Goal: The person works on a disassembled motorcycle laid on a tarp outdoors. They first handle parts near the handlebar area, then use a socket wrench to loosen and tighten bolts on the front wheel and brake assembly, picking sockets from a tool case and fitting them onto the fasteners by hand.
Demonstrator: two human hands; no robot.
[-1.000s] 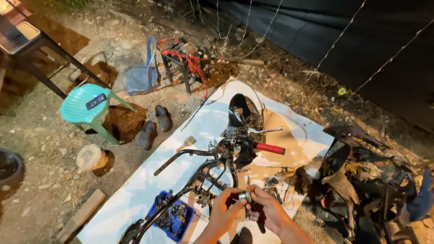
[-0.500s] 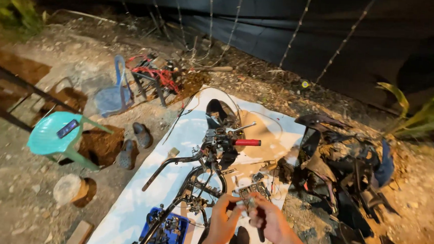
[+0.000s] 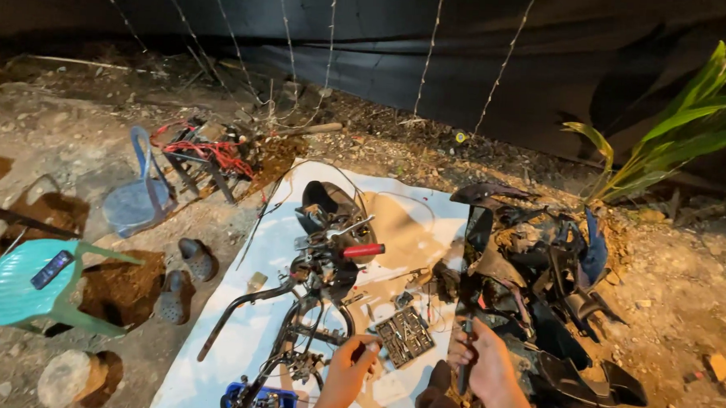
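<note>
Hands low in frame: right hand [image 3: 486, 363] closed round a dark rod-like tool [image 3: 464, 344], long axis near vertical, tip up toward the pile of dark bodywork panels [image 3: 537, 274]. Left hand [image 3: 347, 372], fingers curled on a small dark part w/ red, can't tell what. Socket tray [image 3: 405, 336] lies between the hands, just beyond, nearer the left. Farther on the white sheet [image 3: 254, 321]: stripped motorbike frame [image 3: 303, 306] w/ red grip [image 3: 364, 250]. Green stool [image 3: 22, 289] well off left.
</note>
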